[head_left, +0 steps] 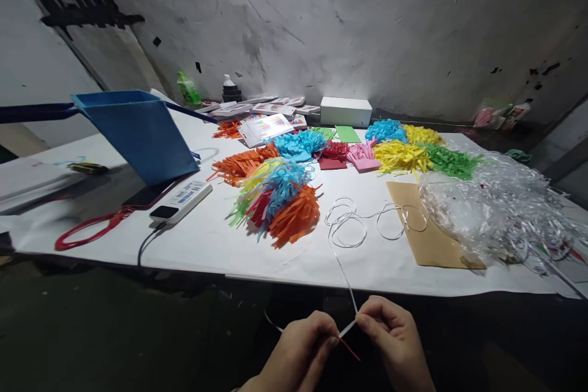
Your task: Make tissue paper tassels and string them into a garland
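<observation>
One string (348, 328); blue bin (142, 141), contents hidden

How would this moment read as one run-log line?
left hand: pinching white string, red thread | right hand: pinching white string | table: string loops, paper fringes, blue container

The left hand (304, 343) and right hand (392, 337), near each other, pinch (thumbs against fingers).
</observation>
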### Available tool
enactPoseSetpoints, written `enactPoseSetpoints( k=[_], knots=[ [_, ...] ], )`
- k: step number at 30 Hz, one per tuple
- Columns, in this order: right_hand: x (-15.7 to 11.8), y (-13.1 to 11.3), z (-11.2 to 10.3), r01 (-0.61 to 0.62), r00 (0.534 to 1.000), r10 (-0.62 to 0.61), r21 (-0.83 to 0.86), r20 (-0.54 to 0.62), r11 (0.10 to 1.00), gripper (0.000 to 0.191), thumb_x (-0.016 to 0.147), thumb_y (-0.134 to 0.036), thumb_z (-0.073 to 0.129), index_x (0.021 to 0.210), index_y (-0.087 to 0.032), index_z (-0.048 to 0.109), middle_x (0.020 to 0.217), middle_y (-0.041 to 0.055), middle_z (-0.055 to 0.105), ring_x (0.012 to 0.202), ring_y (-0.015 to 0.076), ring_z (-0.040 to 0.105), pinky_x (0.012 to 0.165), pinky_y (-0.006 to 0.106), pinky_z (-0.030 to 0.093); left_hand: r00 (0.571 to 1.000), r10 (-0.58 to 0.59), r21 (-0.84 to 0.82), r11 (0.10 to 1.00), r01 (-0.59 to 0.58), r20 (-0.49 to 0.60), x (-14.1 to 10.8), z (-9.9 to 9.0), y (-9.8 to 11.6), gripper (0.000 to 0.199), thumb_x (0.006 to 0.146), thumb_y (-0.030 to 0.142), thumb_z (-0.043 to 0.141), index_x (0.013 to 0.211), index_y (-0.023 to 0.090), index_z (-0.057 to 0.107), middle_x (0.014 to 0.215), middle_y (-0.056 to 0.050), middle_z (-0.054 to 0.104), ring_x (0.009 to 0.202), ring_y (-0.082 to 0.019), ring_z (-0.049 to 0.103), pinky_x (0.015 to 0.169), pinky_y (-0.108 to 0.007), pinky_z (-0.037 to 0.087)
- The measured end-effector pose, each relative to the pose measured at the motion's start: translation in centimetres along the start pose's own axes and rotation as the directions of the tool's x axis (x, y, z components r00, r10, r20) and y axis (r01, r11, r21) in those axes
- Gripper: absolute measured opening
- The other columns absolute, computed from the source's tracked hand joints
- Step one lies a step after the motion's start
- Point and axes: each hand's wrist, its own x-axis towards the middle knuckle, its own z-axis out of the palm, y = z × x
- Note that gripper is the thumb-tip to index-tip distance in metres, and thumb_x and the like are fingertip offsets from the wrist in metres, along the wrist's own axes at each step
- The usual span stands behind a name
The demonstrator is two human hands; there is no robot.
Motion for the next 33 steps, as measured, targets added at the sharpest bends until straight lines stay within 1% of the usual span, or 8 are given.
enactPoseSetpoints(
  k=[4, 9, 15, 18, 20, 23, 28, 33],
  knots=[
    [0.4, 1.6, 2.0, -0.103, 0.994, 0.094, 0.183, 0.062, 0.978, 0.039, 0.077, -0.051, 0.076, 0.068, -0.015, 0.063, 0.057, -0.0056, 0.041, 0.054, 0.0073, 0.031, 0.05, 0.022, 0.023, 0.996, -0.047, -0.146, 0.989, 0.035, -0.079, 0.4, 0.7, 0.0, 0.018, 0.101, 0.03, 0.045, 0.091, 0.022, 0.057, 0.071, 0.001, 0.056, 0.056, -0.01, 0.046, 0.051, -0.02, 0.035],
    [0.3, 5.0, 4.7, -0.19, 0.981, 0.152, 0.411, 0.124, 0.892, 0.046, 0.072, -0.058, 0.077, 0.066, -0.017, 0.057, 0.049, -0.0103, 0.031, 0.045, 0.0045, 0.022, 0.045, 0.021, 0.016, 0.946, -0.31, -0.394, 0.885, 0.249, -0.098, 1.4, 1.5, 0.4, 0.032, 0.1, 0.046, 0.047, 0.086, 0.019, 0.055, 0.069, 0.003, 0.048, 0.059, -0.01, 0.041, 0.054, -0.02, 0.035],
    [0.2, 6.3, 3.7, -0.096, 0.995, 0.084, 0.328, 0.052, 0.94, 0.04, 0.079, -0.052, 0.075, 0.065, -0.016, 0.064, 0.054, -0.0054, 0.043, 0.05, 0.0076, 0.037, 0.049, 0.021, 0.03, 0.842, -0.507, -0.703, 0.53, 0.474, 0.186, 2.6, 1.3, 0.8, 0.044, 0.086, 0.061, 0.064, 0.083, 0.02, 0.046, 0.06, 0.009, 0.036, 0.051, -0.007, 0.026, 0.047, -0.018, 0.021],
    [0.1, 5.4, 2.2, 0.172, 0.977, -0.164, 0.054, -0.135, 0.984, 0.017, 0.086, -0.038, 0.071, 0.087, -0.022, 0.076, 0.088, 0.0039, 0.063, 0.083, 0.0166, 0.059, 0.076, 0.026, 0.046, 0.821, -0.519, -0.725, 0.467, 0.506, 0.238, 2.8, 1.2, 1.0, 0.047, 0.083, 0.062, 0.067, 0.083, 0.021, 0.045, 0.056, 0.011, 0.033, 0.047, -0.006, 0.022, 0.044, -0.018, 0.016],
    [0.0, 4.1, 1.4, 0.363, 0.897, -0.398, -0.197, -0.192, 0.911, 0.022, 0.089, -0.033, 0.068, 0.11, -0.029, 0.074, 0.104, 0.0056, 0.064, 0.097, 0.0204, 0.061, 0.085, 0.029, 0.048, 0.838, -0.505, -0.695, 0.525, 0.49, 0.209, 3.0, 1.4, 1.3, 0.046, 0.083, 0.062, 0.067, 0.082, 0.02, 0.047, 0.057, 0.01, 0.036, 0.048, -0.005, 0.025, 0.045, -0.018, 0.02],
    [-0.2, 1.4, 1.4, 0.49, 0.811, -0.569, -0.376, -0.133, 0.787, 0.016, 0.091, -0.024, 0.064, 0.103, -0.029, 0.073, 0.089, 0.0022, 0.063, 0.084, 0.018, 0.061, 0.075, 0.027, 0.05, 0.858, -0.479, -0.66, 0.586, 0.469, 0.184, 3.3, 1.8, 1.6, 0.046, 0.082, 0.06, 0.069, 0.081, 0.018, 0.051, 0.061, 0.007, 0.042, 0.052, -0.006, 0.031, 0.048, -0.018, 0.025],
    [0.8, -2.2, 2.1, 0.441, 0.856, -0.5, -0.321, -0.129, 0.838, 0.023, 0.096, -0.024, 0.056, 0.073, -0.022, 0.058, 0.073, -0.0017, 0.055, 0.068, 0.0126, 0.056, 0.063, 0.022, 0.046, 0.79, -0.467, -0.732, 0.357, 0.58, 0.398, 4.0, 2.0, 1.8, 0.051, 0.078, 0.067, 0.068, 0.078, 0.019, 0.054, 0.05, 0.01, 0.036, 0.039, -0.005, 0.023, 0.037, -0.02, 0.015],
    [2.5, -3.8, 0.6, 0.393, 0.847, -0.436, -0.194, -0.305, 0.899, 0.023, 0.097, -0.033, 0.057, 0.076, -0.023, 0.054, 0.075, -0.0042, 0.049, 0.069, 0.0108, 0.049, 0.064, 0.02, 0.041, 0.769, -0.421, -0.667, 0.394, 0.632, 0.48, 5.0, 1.1, 1.8, 0.051, 0.075, 0.064, 0.073, 0.067, 0.018, 0.053, 0.046, 0.009, 0.036, 0.037, -0.004, 0.022, 0.037, -0.02, 0.012]
  ],
)
